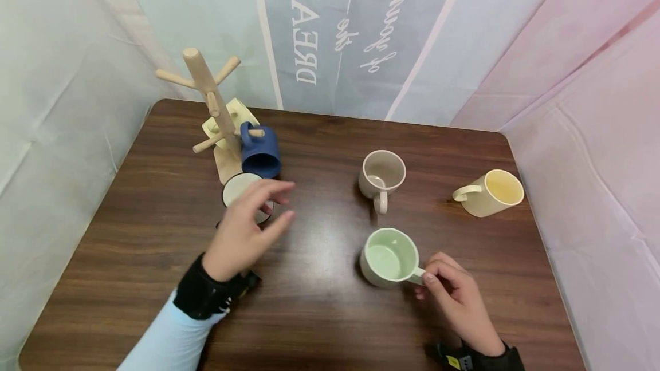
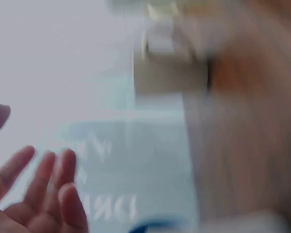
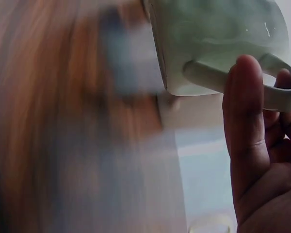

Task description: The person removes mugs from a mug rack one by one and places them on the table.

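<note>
A light green mug (image 1: 389,262) is pinched at its handle by my right hand (image 1: 456,296). In the right wrist view the thumb (image 3: 245,111) lies along the outside of the mug handle (image 3: 208,77), with other fingers behind it. My left hand (image 1: 242,233) is over a white mug with a dark rim (image 1: 238,186) and hides much of it. Its thumb and fingers are spread apart, and nothing is between them. Beyond that mug, a dark blue mug (image 1: 262,153) lies tipped beside the wooden mug tree (image 1: 203,73).
A pale yellow mug (image 1: 237,112) is partly hidden behind the mug tree. A greyish-beige mug (image 1: 382,173) stands upright past the green one. Another yellow mug (image 1: 490,196) is on the right of the brown table (image 1: 319,325). Printed cloth (image 1: 350,90) hangs along the back edge.
</note>
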Action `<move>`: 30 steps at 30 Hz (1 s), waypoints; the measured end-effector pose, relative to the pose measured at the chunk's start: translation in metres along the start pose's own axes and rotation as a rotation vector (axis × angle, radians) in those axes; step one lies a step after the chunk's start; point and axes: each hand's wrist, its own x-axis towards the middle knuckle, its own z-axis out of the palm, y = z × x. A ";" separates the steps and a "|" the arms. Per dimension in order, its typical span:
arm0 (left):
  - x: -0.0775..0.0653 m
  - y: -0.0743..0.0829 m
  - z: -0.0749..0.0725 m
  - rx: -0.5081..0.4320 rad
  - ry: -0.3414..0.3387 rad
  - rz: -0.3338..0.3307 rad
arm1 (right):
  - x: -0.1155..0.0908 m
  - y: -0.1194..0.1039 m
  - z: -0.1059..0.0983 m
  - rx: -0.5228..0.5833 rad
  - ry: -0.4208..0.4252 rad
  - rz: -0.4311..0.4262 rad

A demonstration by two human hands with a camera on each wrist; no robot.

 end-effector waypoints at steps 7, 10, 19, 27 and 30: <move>0.042 -0.005 -0.050 0.290 -0.047 -0.235 | -0.021 0.012 -0.026 -0.152 0.216 0.079; 0.054 -0.012 -0.057 0.427 -0.120 -0.331 | -0.025 0.016 -0.029 -0.232 0.283 0.093; 0.078 -0.027 -0.059 0.477 -0.210 -0.404 | -0.021 0.022 -0.031 -0.258 0.395 0.199; 0.079 -0.030 -0.051 0.515 -0.108 -0.384 | -0.019 0.021 -0.032 -0.245 0.447 0.261; 0.074 -0.029 -0.051 0.501 -0.093 -0.379 | -0.019 0.022 -0.032 -0.214 0.449 0.282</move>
